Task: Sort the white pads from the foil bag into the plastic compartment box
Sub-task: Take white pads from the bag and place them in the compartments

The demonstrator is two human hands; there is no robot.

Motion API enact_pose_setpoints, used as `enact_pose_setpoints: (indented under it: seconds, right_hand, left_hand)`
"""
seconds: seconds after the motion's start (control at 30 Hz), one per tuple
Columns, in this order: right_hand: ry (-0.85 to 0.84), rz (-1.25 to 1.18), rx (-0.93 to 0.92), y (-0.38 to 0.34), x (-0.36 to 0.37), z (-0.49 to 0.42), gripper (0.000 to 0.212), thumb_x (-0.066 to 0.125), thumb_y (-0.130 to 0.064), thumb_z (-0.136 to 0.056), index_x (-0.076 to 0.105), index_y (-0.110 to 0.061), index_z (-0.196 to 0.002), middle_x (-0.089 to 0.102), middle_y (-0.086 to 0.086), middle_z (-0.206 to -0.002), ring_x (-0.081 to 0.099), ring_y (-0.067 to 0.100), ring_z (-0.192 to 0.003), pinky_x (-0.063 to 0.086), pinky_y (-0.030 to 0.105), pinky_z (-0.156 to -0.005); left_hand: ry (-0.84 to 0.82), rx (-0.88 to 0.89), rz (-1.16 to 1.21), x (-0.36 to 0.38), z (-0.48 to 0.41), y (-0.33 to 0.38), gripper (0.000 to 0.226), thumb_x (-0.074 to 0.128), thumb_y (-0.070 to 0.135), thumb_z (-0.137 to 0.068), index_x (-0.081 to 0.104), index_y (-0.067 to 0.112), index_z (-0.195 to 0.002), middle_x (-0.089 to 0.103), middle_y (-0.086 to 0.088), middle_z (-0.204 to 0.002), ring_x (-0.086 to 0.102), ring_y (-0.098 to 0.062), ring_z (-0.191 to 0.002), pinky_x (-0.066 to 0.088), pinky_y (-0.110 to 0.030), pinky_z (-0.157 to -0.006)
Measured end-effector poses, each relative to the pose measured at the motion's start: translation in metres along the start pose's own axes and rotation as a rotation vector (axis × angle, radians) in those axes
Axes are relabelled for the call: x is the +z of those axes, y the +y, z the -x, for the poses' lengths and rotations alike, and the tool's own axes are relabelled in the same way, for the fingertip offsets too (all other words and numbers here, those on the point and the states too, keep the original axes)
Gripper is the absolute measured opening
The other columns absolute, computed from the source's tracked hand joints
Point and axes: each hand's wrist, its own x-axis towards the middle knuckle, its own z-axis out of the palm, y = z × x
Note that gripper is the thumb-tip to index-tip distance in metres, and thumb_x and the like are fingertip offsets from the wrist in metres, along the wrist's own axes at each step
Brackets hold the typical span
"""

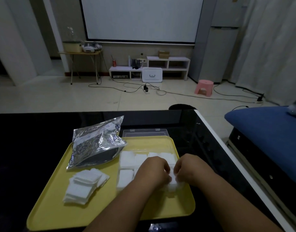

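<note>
**Left hand** [156, 169]: over the near right part of the compartment box [118, 180]. Fingers are curled, with the tips pinching the held pads [173, 180].

**Right hand** [190, 169]: just right of the left hand, the two sets of fingertips nearly meeting. Fingers are curled onto the same held pads from the opposite side.

**Held pads**: white, caught between both hands' fingertips at the box's near right compartment. Whether they touch its floor cannot be told.

**Compartment box**: clear plastic, directly under both hands, standing on the tray [60, 206]. Its clear lid [144, 132] is open and lies back beyond the hands, over the tray's far rim.

**Stored pads** [127, 159]: white, filling the compartments beyond the hands and to the left of the left hand.

**Loose pads** [84, 185]: an untidy white stack on the tray, well left of the left hand and apart from the box.

**Foil bag** [95, 143]: silver, crinkled and printed, lying beyond the loose pads, left of and beyond the left hand. Its dark open mouth faces the box, and its nearest corner is just beside the box's far left corner. The far end of the bag overhangs the tray rim.

**Tray**: yellow, carrying the box, bag and loose pads. Both forearms cross its near edge.

**Tabletop** [26, 139]: black and glossy, under the tray.
</note>
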Motion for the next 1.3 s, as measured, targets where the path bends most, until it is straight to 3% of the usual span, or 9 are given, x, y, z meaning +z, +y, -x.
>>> enact_pose_setpoints:
  seconds: [0.13,0.3,0.63,0.9,1.3]
  right_hand:
    - [-0.027,0.040,0.011,0.000,0.000,-0.002,0.034,0.082,-0.025,-0.071,0.074,-0.021,-0.104,0.069,0.001,-0.103,0.066,0.019,-0.092,0.057,0.035,-0.085]
    - [0.019,0.099,-0.009,-0.006,0.010,-0.005,0.034,0.078,-0.023,-0.074,0.071,-0.023,-0.107,0.068,0.000,-0.101,0.065,0.018,-0.087,0.057,0.033,-0.081]
    - [0.075,0.090,-0.002,-0.005,0.012,-0.009,0.027,0.078,-0.023,-0.077,0.072,-0.022,-0.103,0.068,0.000,-0.099,0.064,0.018,-0.086,0.057,0.035,-0.082]
    - [0.092,0.039,-0.038,-0.001,0.005,-0.008,0.022,0.075,-0.021,-0.078,0.074,-0.022,-0.099,0.069,-0.001,-0.096,0.065,0.017,-0.086,0.057,0.034,-0.082]
    - [0.255,-0.080,-0.187,-0.022,-0.004,0.004,0.022,0.071,-0.019,-0.082,0.070,-0.028,-0.102,0.067,-0.007,-0.101,0.063,0.012,-0.087,0.056,0.029,-0.077]
  left_hand:
    - [-0.049,0.028,-0.039,-0.002,-0.002,-0.001,0.033,0.077,0.033,-0.080,0.072,0.024,-0.112,0.070,-0.001,-0.111,0.064,-0.019,-0.103,0.052,-0.030,-0.089]
    - [-0.071,0.034,-0.155,-0.001,-0.002,0.005,0.031,0.072,0.034,-0.085,0.073,0.017,-0.111,0.069,-0.007,-0.112,0.062,-0.024,-0.105,0.050,-0.032,-0.091]
    - [0.000,0.021,-0.118,0.004,-0.002,-0.002,0.032,0.073,0.035,-0.084,0.073,0.021,-0.112,0.070,-0.003,-0.109,0.062,-0.021,-0.103,0.046,-0.028,-0.083]
    - [0.023,0.032,-0.009,-0.002,0.001,-0.012,0.037,0.076,0.039,-0.079,0.070,0.031,-0.114,0.070,0.005,-0.112,0.063,-0.016,-0.101,0.053,-0.033,-0.089]
    - [0.177,0.014,0.099,-0.034,0.013,-0.041,0.032,0.072,0.043,-0.082,0.067,0.030,-0.111,0.068,0.010,-0.102,0.059,-0.008,-0.090,0.046,-0.024,-0.074]
